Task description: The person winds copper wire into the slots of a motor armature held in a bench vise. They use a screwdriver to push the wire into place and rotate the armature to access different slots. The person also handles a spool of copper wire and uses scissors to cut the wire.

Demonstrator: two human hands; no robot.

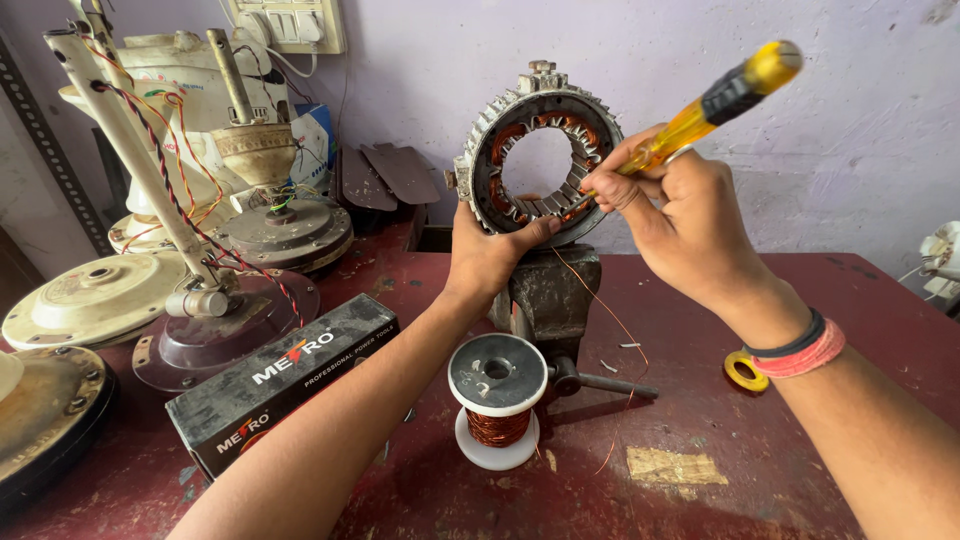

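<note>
Two hands at the ring stator [540, 150]: left hand [487, 255] fingers gripping its rim, right hand [680, 215] fingers clenching a yellow screwdriver [700, 110].

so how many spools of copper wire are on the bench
1: the copper wire spool stands upright on the red bench, just in front of the vise. Others may be hidden behind the fan parts.

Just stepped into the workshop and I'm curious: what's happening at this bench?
A person is working on a ring-shaped motor stator clamped upright in a small bench vise. The left hand steadies the stator's lower rim, while the right hand pokes a yellow-handled screwdriver into the copper windings. A spool of copper wire stands on the red table.
</note>
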